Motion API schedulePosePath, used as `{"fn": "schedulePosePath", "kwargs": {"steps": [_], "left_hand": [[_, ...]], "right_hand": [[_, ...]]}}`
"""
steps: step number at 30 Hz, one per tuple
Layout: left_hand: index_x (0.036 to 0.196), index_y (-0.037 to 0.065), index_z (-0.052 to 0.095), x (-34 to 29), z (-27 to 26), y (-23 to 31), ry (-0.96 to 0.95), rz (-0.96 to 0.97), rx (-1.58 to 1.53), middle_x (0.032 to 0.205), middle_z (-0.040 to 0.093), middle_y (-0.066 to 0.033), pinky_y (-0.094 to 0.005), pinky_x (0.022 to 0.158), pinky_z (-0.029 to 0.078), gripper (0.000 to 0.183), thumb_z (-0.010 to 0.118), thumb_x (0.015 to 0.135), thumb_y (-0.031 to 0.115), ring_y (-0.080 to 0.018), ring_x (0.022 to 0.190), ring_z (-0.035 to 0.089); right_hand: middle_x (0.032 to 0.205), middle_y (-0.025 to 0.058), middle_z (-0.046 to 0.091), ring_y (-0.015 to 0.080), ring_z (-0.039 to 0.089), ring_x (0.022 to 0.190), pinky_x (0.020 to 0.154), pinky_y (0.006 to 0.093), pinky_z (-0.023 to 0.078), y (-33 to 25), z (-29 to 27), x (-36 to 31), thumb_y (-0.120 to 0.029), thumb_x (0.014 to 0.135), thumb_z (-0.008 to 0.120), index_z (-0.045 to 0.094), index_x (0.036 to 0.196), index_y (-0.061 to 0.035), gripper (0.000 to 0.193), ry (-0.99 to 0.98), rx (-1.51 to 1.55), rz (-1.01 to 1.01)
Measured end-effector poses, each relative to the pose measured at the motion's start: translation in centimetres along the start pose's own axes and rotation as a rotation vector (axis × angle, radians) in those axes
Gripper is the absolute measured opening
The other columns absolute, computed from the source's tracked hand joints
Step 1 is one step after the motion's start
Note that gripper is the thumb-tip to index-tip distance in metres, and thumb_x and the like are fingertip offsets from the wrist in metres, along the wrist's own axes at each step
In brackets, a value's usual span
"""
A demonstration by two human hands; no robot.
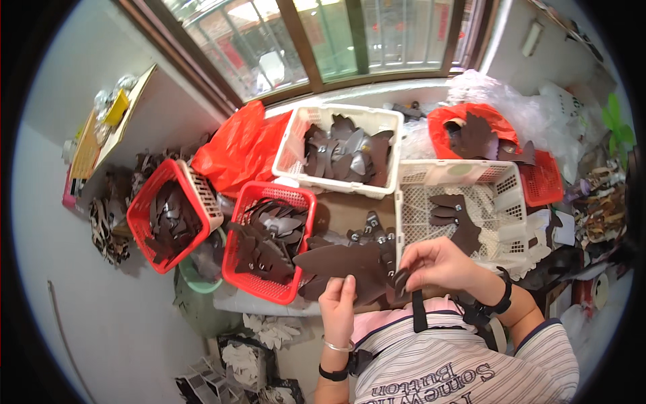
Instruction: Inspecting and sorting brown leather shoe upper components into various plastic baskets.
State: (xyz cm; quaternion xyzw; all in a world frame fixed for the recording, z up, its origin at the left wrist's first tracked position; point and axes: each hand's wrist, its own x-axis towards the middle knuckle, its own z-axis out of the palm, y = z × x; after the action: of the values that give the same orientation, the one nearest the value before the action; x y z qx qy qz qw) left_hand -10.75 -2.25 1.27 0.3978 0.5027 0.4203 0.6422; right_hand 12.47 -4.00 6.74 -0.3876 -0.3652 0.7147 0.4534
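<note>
My left hand (338,303) grips the near edge of a large dark brown leather piece (340,261) lying on the work table. My right hand (436,262) pinches a small dark brown leather piece (400,279) at the large piece's right end. Both hands are close together over the stack of brown cut pieces (372,237) in front of me. A white basket (494,202) just beyond my right hand holds a few brown pieces (457,217).
A red basket (250,273) full of brown pieces stands left of my hands, another red basket (149,202) farther left. A white basket (296,138) of pieces sits at the back by the window. Red plastic bags (239,145), clear bags (531,108) and clutter surround the table.
</note>
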Motion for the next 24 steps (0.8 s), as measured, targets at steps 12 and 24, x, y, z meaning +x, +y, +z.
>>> {"fn": "schedulePosePath", "kwargs": {"steps": [12, 24], "left_hand": [[0.103, -0.006, 0.067, -6.9, 7.3, 4.4, -0.117, 0.144, 0.009, 0.091, 0.063, -0.0025, -0.0181, 0.063, 0.043, 0.015, 0.066, 0.089, 0.000, -0.0050, 0.072, 0.054], [0.099, -0.006, 0.069, -9.0, 8.7, 4.5, -0.165, 0.223, 0.073, 0.081, 0.066, -0.0014, -0.0180, 0.058, 0.043, 0.013, 0.068, 0.087, 0.000, -0.0036, 0.067, 0.054]], "right_hand": [[0.096, 0.0029, 0.051, 0.0110, 0.058, 0.084, 0.074, 0.0224, 0.053, 0.9, -0.7, -5.1, 0.017, 0.072, 0.070, 0.070, 0.084, 0.0008, 0.020, 0.119, 0.099, -0.311], [0.100, 0.0027, 0.047, 0.0118, 0.059, 0.087, 0.075, 0.0227, 0.055, 2.8, -1.8, -5.7, 0.011, 0.071, 0.075, 0.071, 0.086, 0.0017, 0.018, -0.083, 0.509, -0.237]]}}
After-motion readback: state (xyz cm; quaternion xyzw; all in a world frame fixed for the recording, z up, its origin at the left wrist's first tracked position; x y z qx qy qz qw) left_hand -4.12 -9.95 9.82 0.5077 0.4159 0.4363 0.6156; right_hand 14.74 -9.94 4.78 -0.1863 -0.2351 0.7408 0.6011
